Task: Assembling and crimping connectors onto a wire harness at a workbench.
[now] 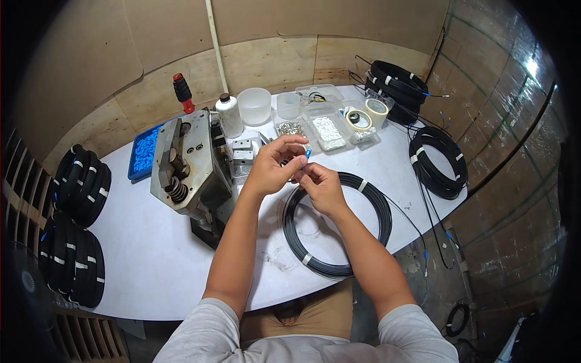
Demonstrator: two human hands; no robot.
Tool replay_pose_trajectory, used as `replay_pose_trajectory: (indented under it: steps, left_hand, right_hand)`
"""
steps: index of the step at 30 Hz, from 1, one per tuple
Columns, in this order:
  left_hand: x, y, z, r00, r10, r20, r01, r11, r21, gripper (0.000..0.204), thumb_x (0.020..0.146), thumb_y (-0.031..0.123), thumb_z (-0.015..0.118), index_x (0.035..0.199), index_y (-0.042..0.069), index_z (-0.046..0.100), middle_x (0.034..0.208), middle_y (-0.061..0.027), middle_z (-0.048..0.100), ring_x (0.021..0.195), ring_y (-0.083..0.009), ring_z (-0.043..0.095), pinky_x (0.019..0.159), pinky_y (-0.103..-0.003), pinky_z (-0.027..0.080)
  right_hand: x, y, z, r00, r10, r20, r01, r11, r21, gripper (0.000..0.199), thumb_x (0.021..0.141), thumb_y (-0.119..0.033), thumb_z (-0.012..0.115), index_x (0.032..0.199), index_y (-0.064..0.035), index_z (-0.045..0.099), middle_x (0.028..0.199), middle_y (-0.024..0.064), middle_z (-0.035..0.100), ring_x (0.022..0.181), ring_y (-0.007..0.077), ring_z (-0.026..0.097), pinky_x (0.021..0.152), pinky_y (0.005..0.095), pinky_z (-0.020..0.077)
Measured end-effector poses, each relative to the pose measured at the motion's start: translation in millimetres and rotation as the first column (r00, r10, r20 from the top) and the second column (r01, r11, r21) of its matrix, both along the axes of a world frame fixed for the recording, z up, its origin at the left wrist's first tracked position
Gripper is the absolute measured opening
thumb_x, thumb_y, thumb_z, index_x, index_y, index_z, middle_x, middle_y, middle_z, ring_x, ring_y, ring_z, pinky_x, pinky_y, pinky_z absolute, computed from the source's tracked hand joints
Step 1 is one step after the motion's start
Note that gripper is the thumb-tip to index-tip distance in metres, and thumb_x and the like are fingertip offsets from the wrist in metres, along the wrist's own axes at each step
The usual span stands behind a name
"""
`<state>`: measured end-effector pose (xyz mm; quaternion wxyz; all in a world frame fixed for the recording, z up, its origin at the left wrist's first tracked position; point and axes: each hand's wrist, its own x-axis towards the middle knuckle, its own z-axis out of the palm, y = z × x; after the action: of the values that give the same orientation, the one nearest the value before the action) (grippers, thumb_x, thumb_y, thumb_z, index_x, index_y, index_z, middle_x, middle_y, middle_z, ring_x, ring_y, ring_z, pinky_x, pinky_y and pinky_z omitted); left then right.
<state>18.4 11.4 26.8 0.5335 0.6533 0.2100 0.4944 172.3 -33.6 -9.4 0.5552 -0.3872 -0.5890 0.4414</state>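
Over the middle of the table, my left hand [275, 167] is closed, its thumb and fingers pinching a small blue connector [308, 153] with a pale tip. My right hand [324, 189] is closed just below and to the right, fingertips pinched close to the left ones; what lies between them is hidden. Beneath my right hand and forearm rests a coil of black cable [384, 212], bound with white tape. One cable end runs from it over the table's right edge and carries a blue connector [425, 255].
A metal press [193, 148] stands left of my arms, before a tray of blue parts [145, 151]. Behind my hands are a white bottle [229, 115], plastic tubs [254, 106], boxes of small parts [327, 133] and tape rolls [376, 109]. Cable coils [439, 162] line both sides.
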Motion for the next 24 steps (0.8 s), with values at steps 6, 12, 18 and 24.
replay_pose_trajectory:
  steps: [6, 12, 18, 24]
  left_hand:
    - [0.8, 1.6, -1.0, 0.999, 0.043, 0.005, -0.043, 0.997, 0.061, 0.035, 0.088, 0.004, 0.067, 0.121, 0.006, 0.059, 0.091, -0.004, 0.063, 0.077, -0.0083, 0.059, 0.062, -0.024, 0.05]
    - [-1.0, 4.3, -5.5, 0.999, -0.052, -0.012, 0.051, 0.997, -0.056, 0.033, 0.089, 0.005, 0.066, 0.121, 0.006, 0.058, 0.09, -0.0039, 0.064, 0.074, -0.0085, 0.06, 0.06, -0.023, 0.049]
    - [-0.2, 5.1, -5.8, 0.999, -0.038, -0.007, 0.038, 0.998, -0.042, 0.032, 0.09, 0.004, 0.065, 0.121, 0.005, 0.058, 0.089, -0.0039, 0.064, 0.073, -0.0083, 0.06, 0.057, -0.023, 0.048]
    - [0.8, 3.9, -3.3, 1.0, 0.025, 0.002, -0.025, 1.0, -0.002, 0.032, 0.089, 0.003, 0.065, 0.12, 0.005, 0.057, 0.088, -0.0034, 0.063, 0.073, -0.0083, 0.059, 0.057, -0.024, 0.048]
  right_hand:
    - [0.5, 1.4, -0.1, 1.0, 0.015, 0.015, -0.014, 0.998, -0.054, 0.019, 0.098, -0.016, 0.061, 0.09, 0.0001, 0.069, 0.078, -0.0015, 0.065, 0.07, 0.0053, 0.053, 0.064, 0.0231, 0.0451]
    - [-1.3, 0.9, -1.9, 0.999, -0.007, 0.047, 0.01, 0.998, -0.055, 0.022, 0.099, -0.017, 0.058, 0.091, -0.0004, 0.069, 0.077, -0.0013, 0.064, 0.07, 0.0056, 0.054, 0.066, 0.0236, 0.0459]
    - [-2.9, -0.5, 0.4, 0.999, 0.004, 0.032, -0.002, 0.998, -0.065, 0.025, 0.102, -0.02, 0.056, 0.09, 0.0005, 0.066, 0.08, -0.0003, 0.063, 0.069, 0.0065, 0.051, 0.064, 0.0232, 0.0443]
    - [-2.9, 1.1, -2.5, 0.999, 0.005, 0.034, -0.002, 0.997, -0.078, 0.022, 0.1, -0.017, 0.056, 0.092, -0.0012, 0.068, 0.077, -0.0013, 0.064, 0.067, 0.0063, 0.054, 0.064, 0.0239, 0.0474]
